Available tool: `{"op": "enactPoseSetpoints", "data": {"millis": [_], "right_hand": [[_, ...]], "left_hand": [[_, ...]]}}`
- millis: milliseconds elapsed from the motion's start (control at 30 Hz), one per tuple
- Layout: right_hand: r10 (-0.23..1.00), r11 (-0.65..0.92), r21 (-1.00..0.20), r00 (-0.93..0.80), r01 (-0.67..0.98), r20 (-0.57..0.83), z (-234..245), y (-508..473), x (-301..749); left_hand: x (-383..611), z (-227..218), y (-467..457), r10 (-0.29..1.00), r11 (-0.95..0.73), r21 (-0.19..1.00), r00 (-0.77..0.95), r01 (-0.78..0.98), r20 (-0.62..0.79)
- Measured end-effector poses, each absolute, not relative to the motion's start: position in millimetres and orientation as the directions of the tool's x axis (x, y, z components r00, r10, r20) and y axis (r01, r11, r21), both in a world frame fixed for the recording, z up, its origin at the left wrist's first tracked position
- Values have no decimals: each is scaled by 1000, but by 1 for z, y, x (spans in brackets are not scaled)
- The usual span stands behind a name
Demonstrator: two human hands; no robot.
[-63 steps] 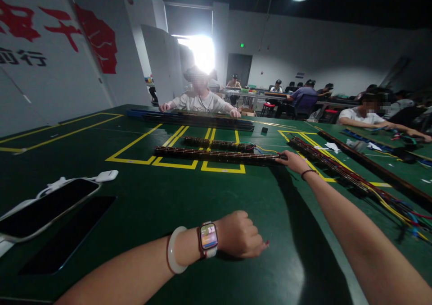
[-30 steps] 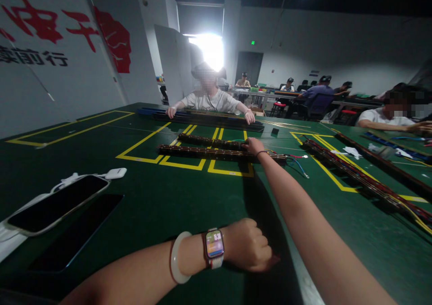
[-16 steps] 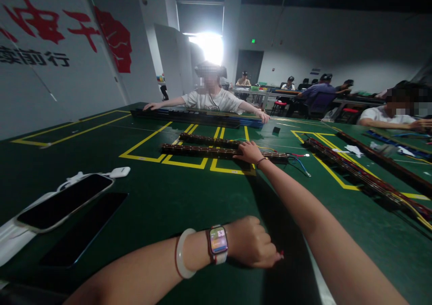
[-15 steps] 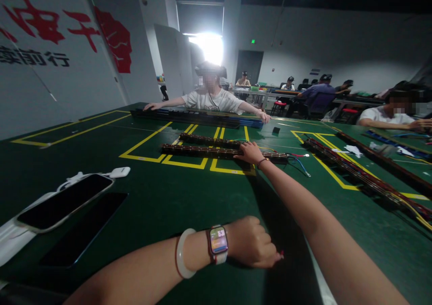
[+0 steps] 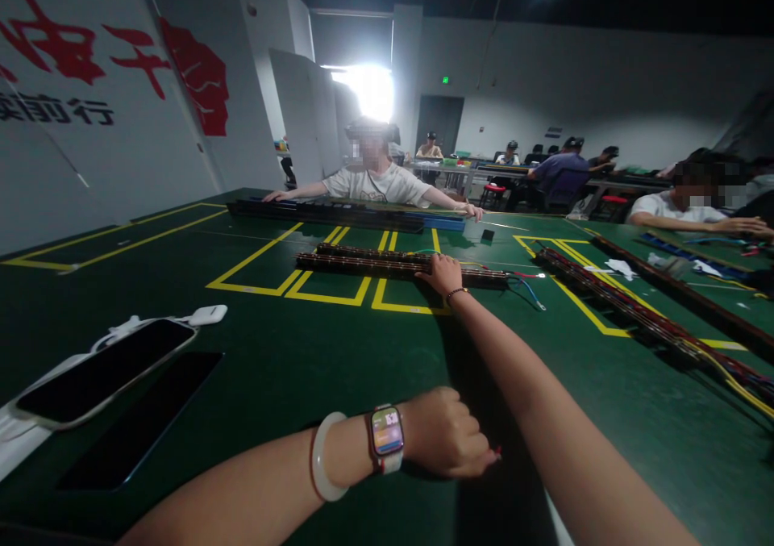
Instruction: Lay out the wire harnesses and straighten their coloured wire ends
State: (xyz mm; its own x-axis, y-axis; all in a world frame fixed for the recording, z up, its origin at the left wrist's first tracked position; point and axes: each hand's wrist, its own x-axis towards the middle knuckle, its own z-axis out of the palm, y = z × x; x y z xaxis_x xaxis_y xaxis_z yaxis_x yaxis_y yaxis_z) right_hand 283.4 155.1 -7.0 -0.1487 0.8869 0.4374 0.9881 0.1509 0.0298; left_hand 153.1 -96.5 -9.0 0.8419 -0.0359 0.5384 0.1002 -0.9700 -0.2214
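Note:
My right hand (image 5: 444, 276) reaches across the green table, its fingers closed over the front one of two long, dark, narrow wired bars. This front wired bar (image 5: 356, 266) lies crosswise on the yellow tape lines, and red and blue leads with metal lugs stick out of its right end. Close behind it, nearly touching, lies the rear wired bar (image 5: 363, 251). My left hand (image 5: 451, 435), with a watch (image 5: 387, 431) and a pale bangle on the wrist, rests near me as a loose fist. Nothing shows in it, though its palm side is hidden.
Two phones, one pale-cased (image 5: 109, 368) and one dark (image 5: 145, 421), lie at left beside a white earbud case (image 5: 208, 314). More wired bars (image 5: 622, 300) lie at right. A co-worker (image 5: 375, 179) opposite has both hands on long dark strips (image 5: 326, 213).
The front wired bar has moved away from me and slightly right under my right hand, narrowing the gap to the rear bar. My left hand stays in place. The view has shifted slightly.

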Motion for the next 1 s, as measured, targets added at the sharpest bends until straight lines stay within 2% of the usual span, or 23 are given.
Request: {"op": "enactPoseSetpoints", "data": {"millis": [67, 233, 300, 467, 633, 767, 867, 1000], "right_hand": [[879, 120, 13, -112, 993, 463, -8, 157, 283], [825, 182, -4, -151, 983, 545, 2, 150, 309], [824, 144, -9, -115, 990, 554, 8, 138, 337], [833, -44, -20, 48, 999, 552, 16, 79, 444], [798, -311, 7, 257, 951, 545, 12, 4, 556], [739, -573, 112, 453, 812, 499, 2, -41, 620], [690, -661, 118, 539, 741, 482, -7, -62, 647], [588, -748, 75, 606, 659, 535, -17, -80, 661]], "left_hand": [[153, -9, -96, -32, -970, -218, 838, 104, 544], [153, -8, -97, -33, -971, -218, 843, 101, 536], [153, -7, -97, -37, -970, -224, 844, 99, 536], [150, -3, -97, -38, -972, -218, 866, 83, 499], [150, -1, -96, -45, -977, -203, 863, 67, 503], [150, 0, -96, -29, -976, -202, 874, 80, 485], [150, 0, -96, -23, -975, -203, 873, 88, 486], [149, -2, -95, -25, -974, -207, 872, 89, 489]]}}
